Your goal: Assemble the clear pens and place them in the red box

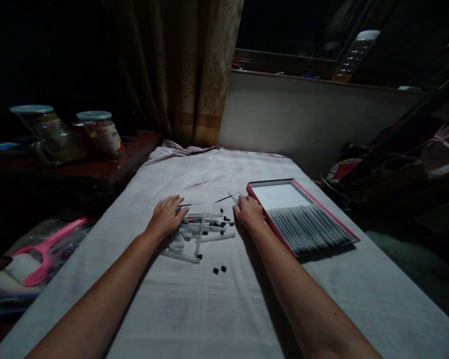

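My left hand rests at the left of a loose pile of pen parts, its thumb and fingers apart. A thin dark pen refill lies just beyond its fingertips; whether they touch is unclear. My right hand is closed around a clear pen barrel, with another dark refill sticking out leftward beside it. Between the hands lie several translucent barrels and small black caps. A red-edged open box, right of my right hand, holds a row of pens.
Two black caps lie nearer me on the pale cloth. At the left, lidded jars stand on a dark red table, above a pink-handled item. A curtain hangs behind; a bottle stands on the sill.
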Demonstrator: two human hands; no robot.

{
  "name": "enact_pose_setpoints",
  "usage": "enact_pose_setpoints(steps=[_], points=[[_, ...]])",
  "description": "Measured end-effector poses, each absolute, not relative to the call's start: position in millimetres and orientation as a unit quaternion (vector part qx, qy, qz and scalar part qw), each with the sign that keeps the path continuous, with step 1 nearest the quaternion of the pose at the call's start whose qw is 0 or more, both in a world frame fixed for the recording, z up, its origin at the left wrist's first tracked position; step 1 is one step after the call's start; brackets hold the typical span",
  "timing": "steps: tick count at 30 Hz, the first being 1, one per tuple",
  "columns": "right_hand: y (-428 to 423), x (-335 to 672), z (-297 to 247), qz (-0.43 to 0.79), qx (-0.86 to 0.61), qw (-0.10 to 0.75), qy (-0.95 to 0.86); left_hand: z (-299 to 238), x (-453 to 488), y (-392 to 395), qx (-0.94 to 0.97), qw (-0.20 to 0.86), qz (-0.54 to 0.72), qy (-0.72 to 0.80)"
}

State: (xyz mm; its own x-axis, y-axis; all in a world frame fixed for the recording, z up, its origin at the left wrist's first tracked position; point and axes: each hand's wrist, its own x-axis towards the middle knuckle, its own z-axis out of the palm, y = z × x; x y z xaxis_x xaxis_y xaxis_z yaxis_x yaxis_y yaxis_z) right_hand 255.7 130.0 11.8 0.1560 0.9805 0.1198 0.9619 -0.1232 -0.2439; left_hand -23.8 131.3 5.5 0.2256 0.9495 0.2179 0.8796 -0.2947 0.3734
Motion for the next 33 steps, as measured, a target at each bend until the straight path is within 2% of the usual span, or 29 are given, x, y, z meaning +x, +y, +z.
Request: enact_pose_setpoints(steps=[9,13,15,17,20,23,29,33], points=[[110.6,241.4,4.3,0.048,-0.687,0.166,-0.706,7.7,-17.2,128.2,0.820,0.134,0.161,0.532],[109.4,245.8,3.2,0.047,-0.633,0.218,-0.742,13.8,-21.6,96.3,0.837,0.118,0.221,0.487],[111.0,248.7,1.0,0.038,-0.628,0.242,-0.738,16.3,-19.7,74.1,0.871,0.073,0.251,0.416],[112.9,251.5,-2.2,0.036,-0.636,0.253,-0.728,17.8,-13.4,51.8,0.926,0.086,0.214,0.300],[114.0,254.7,-7.1,0.035,-0.649,0.259,-0.714,16.3,1.2,29.9,0.960,0.111,0.151,0.209],[111.4,256.5,-10.5,0.032,-0.648,0.271,-0.711,8.3,14.9,29.9,0.964,0.094,0.150,0.199],[94.6,264.7,-15.2,0.003,-0.624,0.335,-0.706,-2.0,28.3,44.1,0.932,0.028,0.244,0.267],[73.3,272.3,-16.7,-0.020,-0.599,0.361,-0.714,3.7,33.4,26.5,0.944,0.077,0.234,0.220]])
